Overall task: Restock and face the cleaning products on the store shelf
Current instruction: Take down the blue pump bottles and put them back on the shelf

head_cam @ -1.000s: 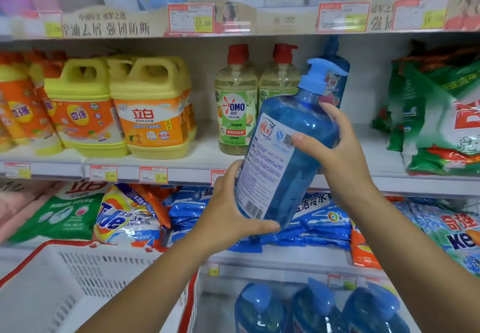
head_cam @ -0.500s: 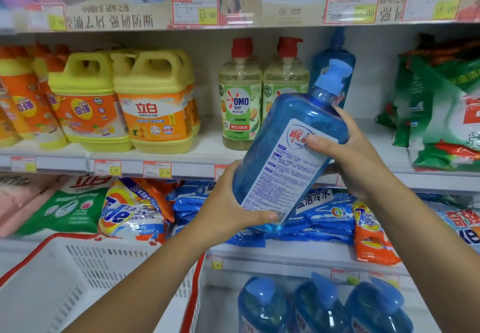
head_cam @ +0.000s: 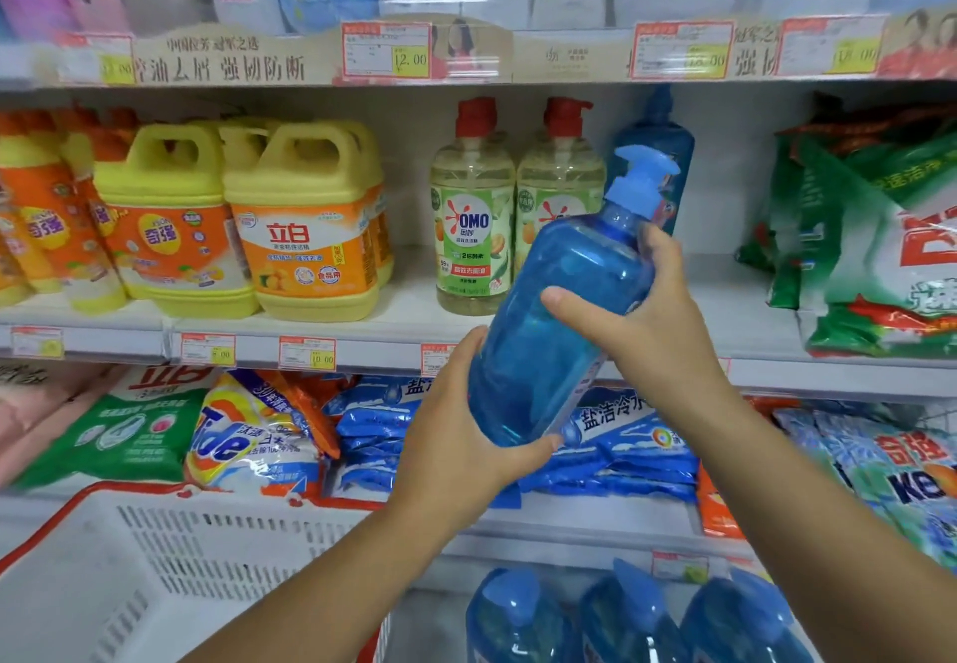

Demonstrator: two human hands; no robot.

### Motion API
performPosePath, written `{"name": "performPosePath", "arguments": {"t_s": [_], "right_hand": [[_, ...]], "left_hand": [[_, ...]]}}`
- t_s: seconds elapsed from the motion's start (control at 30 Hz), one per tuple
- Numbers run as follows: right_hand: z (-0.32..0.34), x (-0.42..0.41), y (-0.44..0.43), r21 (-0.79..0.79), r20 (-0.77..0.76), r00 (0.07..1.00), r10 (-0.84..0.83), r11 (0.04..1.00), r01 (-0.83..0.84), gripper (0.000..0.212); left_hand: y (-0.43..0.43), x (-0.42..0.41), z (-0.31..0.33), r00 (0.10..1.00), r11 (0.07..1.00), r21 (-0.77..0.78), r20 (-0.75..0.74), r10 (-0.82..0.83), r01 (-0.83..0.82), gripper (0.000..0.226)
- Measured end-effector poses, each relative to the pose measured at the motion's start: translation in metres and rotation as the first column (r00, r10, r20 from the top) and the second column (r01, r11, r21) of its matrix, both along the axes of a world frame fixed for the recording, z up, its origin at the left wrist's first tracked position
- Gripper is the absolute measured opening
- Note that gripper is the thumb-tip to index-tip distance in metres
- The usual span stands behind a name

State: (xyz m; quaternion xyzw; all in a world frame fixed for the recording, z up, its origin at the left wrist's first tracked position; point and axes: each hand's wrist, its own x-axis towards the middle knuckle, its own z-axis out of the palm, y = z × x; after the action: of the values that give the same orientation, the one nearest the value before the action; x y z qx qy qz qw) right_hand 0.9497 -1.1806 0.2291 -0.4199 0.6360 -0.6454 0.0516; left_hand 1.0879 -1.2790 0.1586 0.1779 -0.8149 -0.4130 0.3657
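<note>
A large blue pump bottle (head_cam: pixel 559 320) hangs tilted in front of the middle shelf (head_cam: pixel 404 331), its pump head pointing up and right. My left hand (head_cam: pixel 455 434) grips its base from below. My right hand (head_cam: pixel 647 315) grips its upper body, thumb across the front. The label is turned away from me and shows only as an edge on the lower right side. Behind it on the shelf stand two OMO bottles (head_cam: pixel 474 206) with red pumps and another blue bottle (head_cam: pixel 657 155).
Yellow detergent jugs (head_cam: pixel 305 227) fill the shelf's left part, green powder bags (head_cam: pixel 870 248) its right. Detergent bags (head_cam: pixel 259 434) lie on the shelf below. A white basket with a red rim (head_cam: pixel 155 569) sits at lower left. Three blue pump bottles (head_cam: pixel 626 621) stand at the bottom.
The bottle has been turned about its long axis, so the white label that faced me has swung out of sight. It also tilted further to the right.
</note>
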Motion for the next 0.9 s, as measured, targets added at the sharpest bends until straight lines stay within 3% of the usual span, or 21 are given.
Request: {"name": "performPosePath", "arguments": {"t_s": [0.07, 0.13, 0.2, 0.27, 0.4, 0.5, 0.57, 0.63, 0.77, 0.9], "right_hand": [[-0.001, -0.004, 0.001, -0.096, 0.088, 0.996, 0.009, 0.995, -0.001, 0.086], [0.001, -0.015, 0.007, -0.119, 0.156, 0.986, 0.059, 0.992, -0.041, 0.085], [0.003, -0.024, 0.012, -0.156, 0.206, 0.956, 0.208, 0.972, -0.178, 0.083], [0.003, -0.03, 0.014, -0.15, 0.237, 0.893, 0.382, 0.923, -0.355, 0.1], [0.016, -0.036, 0.026, -0.011, 0.324, 0.776, 0.542, 0.822, -0.57, 0.1], [0.021, -0.031, 0.034, 0.22, 0.372, 0.807, 0.459, 0.801, -0.557, 0.103], [0.012, -0.021, 0.029, 0.292, 0.346, 0.878, 0.33, 0.852, -0.435, 0.086], [-0.002, -0.009, 0.021, 0.291, 0.319, 0.918, 0.235, 0.898, -0.331, 0.076], [-0.023, 0.009, 0.024, 0.267, 0.315, 0.925, 0.21, 0.916, -0.299, 0.067], [-0.048, 0.029, 0.035, 0.395, 0.235, 0.953, 0.191, 0.877, -0.274, 0.08]], "left_hand": [[-0.009, 0.002, 0.004, 0.994, 0.997, -0.015, 0.08, -0.068, 0.07, 0.097], [-0.024, 0.004, 0.008, 0.97, 0.983, 0.097, 0.172, -0.174, 0.159, 0.106], [-0.036, 0.006, 0.009, 0.935, 0.944, 0.25, 0.224, -0.273, 0.216, 0.119], [-0.037, 0.007, 0.008, 0.899, 0.887, 0.351, 0.207, -0.387, 0.3, 0.125], [-0.028, 0.008, -0.004, 0.932, 0.916, 0.271, 0.13, -0.338, 0.295, 0.112], [-0.024, 0.013, -0.013, 0.982, 0.995, 0.01, 0.162, -0.101, 0.101, 0.118], [-0.025, 0.017, -0.023, 0.975, 0.994, -0.104, 0.22, 0.011, 0.012, 0.128], [-0.025, 0.023, -0.034, 0.967, 0.993, -0.121, 0.253, 0.023, 0.008, 0.132], [-0.028, 0.041, -0.055, 0.935, 0.992, -0.1, 0.352, -0.039, 0.079, 0.138], [-0.045, 0.08, -0.082, 0.856, 0.973, -0.058, 0.488, -0.169, 0.225, 0.121]]}}
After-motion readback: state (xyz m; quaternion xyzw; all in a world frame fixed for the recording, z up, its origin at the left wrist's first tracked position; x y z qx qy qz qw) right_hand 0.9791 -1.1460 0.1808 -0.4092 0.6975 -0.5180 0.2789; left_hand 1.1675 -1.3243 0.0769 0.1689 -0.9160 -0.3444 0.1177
